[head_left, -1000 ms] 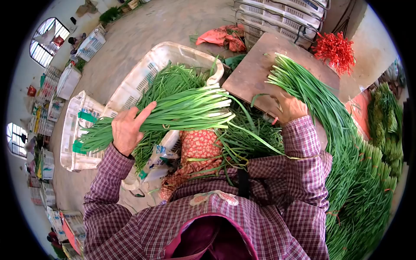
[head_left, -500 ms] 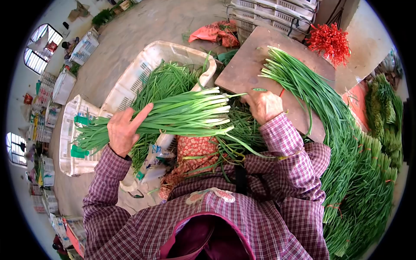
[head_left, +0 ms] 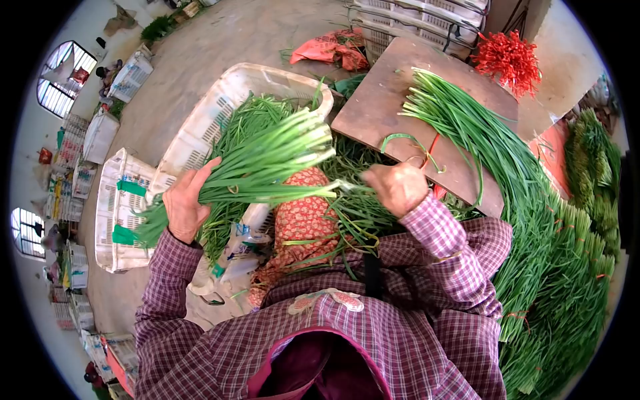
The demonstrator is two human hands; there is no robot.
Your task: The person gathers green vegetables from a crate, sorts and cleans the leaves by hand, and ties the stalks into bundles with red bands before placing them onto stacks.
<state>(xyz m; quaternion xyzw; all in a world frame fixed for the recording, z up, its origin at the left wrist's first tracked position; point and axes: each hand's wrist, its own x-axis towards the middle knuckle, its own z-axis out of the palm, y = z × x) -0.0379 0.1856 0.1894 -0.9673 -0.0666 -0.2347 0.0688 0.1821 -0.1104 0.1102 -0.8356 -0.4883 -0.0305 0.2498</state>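
My left hand (head_left: 185, 203) is wrapped round a bunch of green stalks (head_left: 273, 157), whose pale ends fan out to the right over my lap. Just right of those ends, my right hand (head_left: 399, 188) is closed, fingers pinched on a thin blurred strand near the bunch's lower edge. A red tie hangs beside that hand. Another bunch of stalks (head_left: 460, 120) lies on the brown board (head_left: 373, 100), with a loose curled leaf near its lower edge. Below the held bunch is a red floral cloth (head_left: 303, 217).
A white crate (head_left: 193, 133) of loose greens stands at left, with a smaller crate (head_left: 120, 213) beside it. Tied bundles (head_left: 560, 300) pile up at right. Red ties (head_left: 508, 61) hang by stacked crates (head_left: 420, 27). A person (head_left: 108, 75) sits far off at upper left.
My right hand has come down and left from the board to the pale ends of the held bunch. The bunch has tilted, its ends drawn slightly left and blurred.
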